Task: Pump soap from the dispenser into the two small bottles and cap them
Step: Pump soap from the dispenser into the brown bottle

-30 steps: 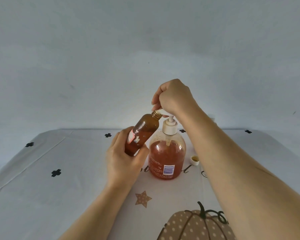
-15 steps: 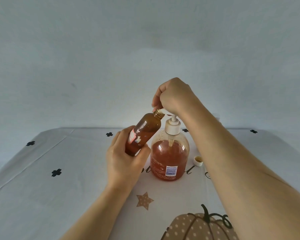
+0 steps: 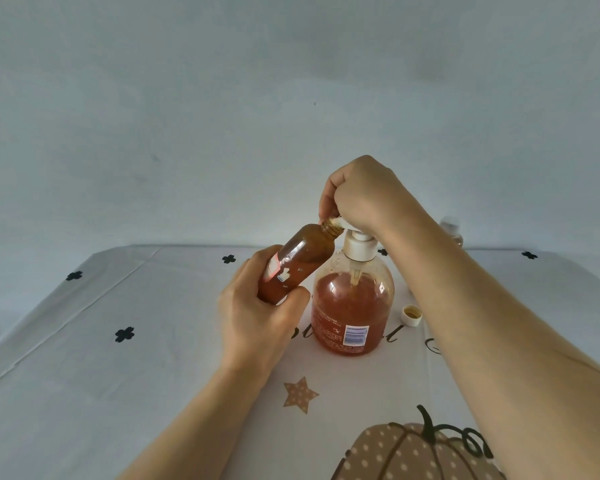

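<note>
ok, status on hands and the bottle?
Left hand grips small bottle, tilted, mouth at pump head. Right hand curled over pump head of dispenser. Loose cap on tablecloth, clear of both hands.

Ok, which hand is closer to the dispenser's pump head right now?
Right. The right hand rests on top of the pump head, fingers curled over it. The left hand is lower and to its left, gripping the small bottle held up to it.

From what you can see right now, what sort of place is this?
Most likely a table at home against a plain wall: a white tablecloth printed with clovers, a star and a pumpkin, and a household soap dispenser with a small amber bottle held at its spout.
</note>
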Motion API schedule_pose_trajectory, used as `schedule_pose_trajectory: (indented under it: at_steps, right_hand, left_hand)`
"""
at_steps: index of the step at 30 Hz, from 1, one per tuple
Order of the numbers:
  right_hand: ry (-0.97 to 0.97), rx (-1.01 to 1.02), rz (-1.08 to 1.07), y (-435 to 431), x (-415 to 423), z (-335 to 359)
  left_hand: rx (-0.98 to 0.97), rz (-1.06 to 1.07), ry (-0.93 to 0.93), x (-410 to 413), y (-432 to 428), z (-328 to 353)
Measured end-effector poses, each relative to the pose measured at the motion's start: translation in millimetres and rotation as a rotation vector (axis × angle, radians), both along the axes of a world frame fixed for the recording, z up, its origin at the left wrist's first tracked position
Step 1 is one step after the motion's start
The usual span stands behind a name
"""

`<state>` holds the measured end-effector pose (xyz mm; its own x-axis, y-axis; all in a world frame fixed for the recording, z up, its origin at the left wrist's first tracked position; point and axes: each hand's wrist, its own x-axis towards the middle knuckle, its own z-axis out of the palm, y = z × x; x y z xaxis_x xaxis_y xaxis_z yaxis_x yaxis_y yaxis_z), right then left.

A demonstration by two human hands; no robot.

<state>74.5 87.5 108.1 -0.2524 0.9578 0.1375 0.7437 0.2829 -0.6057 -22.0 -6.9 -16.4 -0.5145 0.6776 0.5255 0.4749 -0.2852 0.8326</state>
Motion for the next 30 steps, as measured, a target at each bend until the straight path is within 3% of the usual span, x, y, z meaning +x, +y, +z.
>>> schedule_pose_trajectory:
  at_steps: [8, 30]
  right_hand:
    - [0.121, 0.051, 0.011, -8.3, 3.9, 16.0]
    - [-0.031, 0.031, 0.022, -3.3, -2.4, 12.9]
  left_hand:
    - [0.040, 0.002, 0.081, 5.9, -1.7, 5.1]
    - [0.033, 0.024, 0.032, 3.0, -0.1, 2.4]
